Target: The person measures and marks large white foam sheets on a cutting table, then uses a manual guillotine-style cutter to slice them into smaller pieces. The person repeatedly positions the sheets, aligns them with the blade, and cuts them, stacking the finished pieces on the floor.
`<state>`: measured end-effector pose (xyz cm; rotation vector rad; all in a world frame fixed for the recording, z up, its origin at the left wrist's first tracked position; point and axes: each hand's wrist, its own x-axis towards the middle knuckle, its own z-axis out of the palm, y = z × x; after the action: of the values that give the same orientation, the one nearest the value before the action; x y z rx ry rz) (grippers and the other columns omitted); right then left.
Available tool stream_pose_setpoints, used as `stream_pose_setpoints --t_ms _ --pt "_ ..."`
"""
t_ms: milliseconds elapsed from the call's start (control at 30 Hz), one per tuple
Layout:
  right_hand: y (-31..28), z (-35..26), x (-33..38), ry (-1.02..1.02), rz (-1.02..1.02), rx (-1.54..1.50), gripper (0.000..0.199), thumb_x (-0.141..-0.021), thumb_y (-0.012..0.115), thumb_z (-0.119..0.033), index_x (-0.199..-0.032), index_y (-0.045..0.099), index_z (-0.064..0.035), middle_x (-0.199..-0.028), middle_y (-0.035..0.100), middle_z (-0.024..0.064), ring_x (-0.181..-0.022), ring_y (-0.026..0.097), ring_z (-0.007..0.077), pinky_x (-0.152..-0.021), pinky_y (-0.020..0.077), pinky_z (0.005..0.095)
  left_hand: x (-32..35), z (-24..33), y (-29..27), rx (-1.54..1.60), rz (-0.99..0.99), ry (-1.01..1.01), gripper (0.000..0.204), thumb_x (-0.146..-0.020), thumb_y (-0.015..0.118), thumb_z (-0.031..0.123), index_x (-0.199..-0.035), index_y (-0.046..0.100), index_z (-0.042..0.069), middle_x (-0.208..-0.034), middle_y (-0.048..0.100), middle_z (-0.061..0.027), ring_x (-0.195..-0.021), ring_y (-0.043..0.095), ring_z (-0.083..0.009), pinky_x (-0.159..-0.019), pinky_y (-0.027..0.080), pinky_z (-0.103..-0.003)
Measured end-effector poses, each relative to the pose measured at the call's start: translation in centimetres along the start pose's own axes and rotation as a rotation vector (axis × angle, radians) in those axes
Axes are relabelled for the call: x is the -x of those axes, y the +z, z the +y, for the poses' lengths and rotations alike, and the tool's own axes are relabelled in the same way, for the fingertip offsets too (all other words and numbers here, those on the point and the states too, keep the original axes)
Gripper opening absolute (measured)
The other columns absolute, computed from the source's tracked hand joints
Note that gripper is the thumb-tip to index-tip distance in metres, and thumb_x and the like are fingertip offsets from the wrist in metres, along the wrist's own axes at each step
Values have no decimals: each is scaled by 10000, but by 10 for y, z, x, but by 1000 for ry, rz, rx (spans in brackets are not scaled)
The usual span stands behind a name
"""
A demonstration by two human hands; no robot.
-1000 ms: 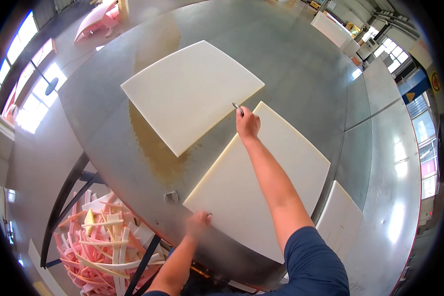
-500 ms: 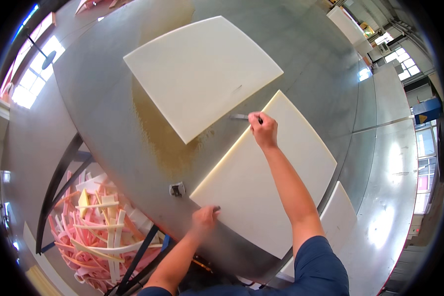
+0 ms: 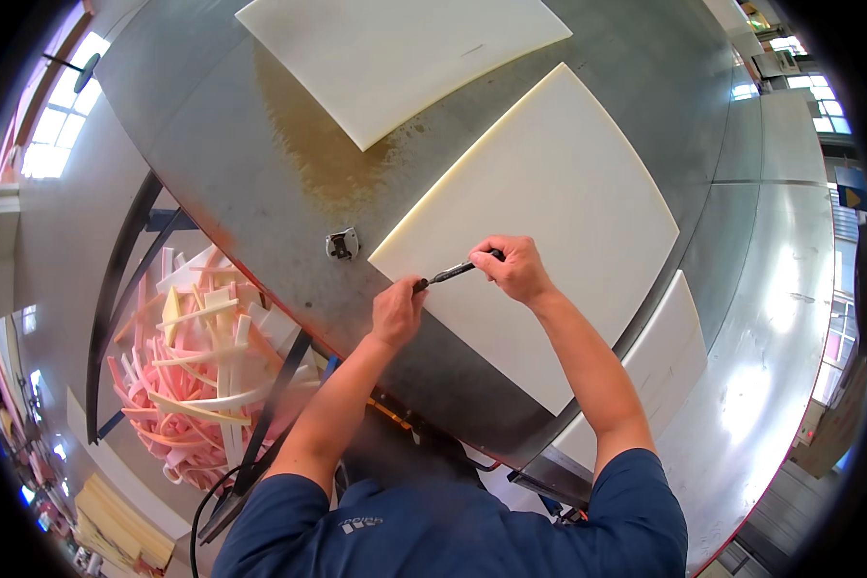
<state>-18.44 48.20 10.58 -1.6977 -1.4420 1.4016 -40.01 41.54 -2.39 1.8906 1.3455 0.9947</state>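
Note:
My right hand (image 3: 512,269) grips a black marker pen (image 3: 467,265), held slantwise over the near part of a white foam sheet (image 3: 559,212). Its tip points at the small black cap (image 3: 421,285) pinched in the fingers of my left hand (image 3: 396,311). Pen and cap meet or nearly meet; I cannot tell whether the tip is inside. The sheet lies flat on a grey metal table (image 3: 289,279). Farther off lies a second white foam sheet (image 3: 405,58) bearing a short dark mark.
A small silver-and-black tape measure (image 3: 342,244) rests on the table left of the nearer sheet. Pink and white foam offcuts (image 3: 197,376) fill a heap beyond the table's left edge. Another white foam piece (image 3: 660,356) lies at the right. A brown stain (image 3: 323,159) marks the metal.
My right hand has come back from the nearer sheet's far left edge, bringing the marker pen to the cap in my left hand. The view has shifted, so the sheets appear higher.

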Motion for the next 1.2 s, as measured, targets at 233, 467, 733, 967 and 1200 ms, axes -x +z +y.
stream_pose_setpoints --t_ms 233,467,733,967,1200 --pt "27 20 0 -125 -74 156 134 -816 656 -167 -824 691 -38 -634 621 124 -555 573 215 -538 451 330 -1 -3 -6 -45 -25 60 161 -832 664 102 -955 561 90 -742 585 -107 -662 604 -323 -568 476 -412" --pt "56 52 -9 -345 30 309 218 -812 585 -264 -793 680 -69 -767 658 183 -724 629 384 -673 503 455 3 -12 11 -207 -117 -27 146 -915 583 194 -997 559 76 -746 596 -158 -670 588 -408 -568 463 -450" --pt "27 133 178 204 507 74 606 -799 695 -421 -1253 538 -51 -869 713 130 -837 677 314 -762 529 403 -1 7 7 -250 -89 24 173 -934 575 214 -946 530 48 -758 603 -179 -689 586 -392 -616 455 -468" --pt "-18 334 501 1021 1462 -167 350 -714 737 -374 -823 686 -46 -838 689 179 -848 668 323 -771 519 433 89 154 96 156 -331 -203 267 -868 693 181 -809 462 58 -636 494 -53 -560 454 -184 -576 448 -324" --pt "-61 439 627 829 2130 -1226 280 -746 781 -169 -910 599 -33 -747 597 67 -576 553 155 -450 435 275 233 308 245 -89 -859 -139 563 -700 830 354 -1014 522 4 -907 621 -147 -878 621 -317 -776 491 -415"
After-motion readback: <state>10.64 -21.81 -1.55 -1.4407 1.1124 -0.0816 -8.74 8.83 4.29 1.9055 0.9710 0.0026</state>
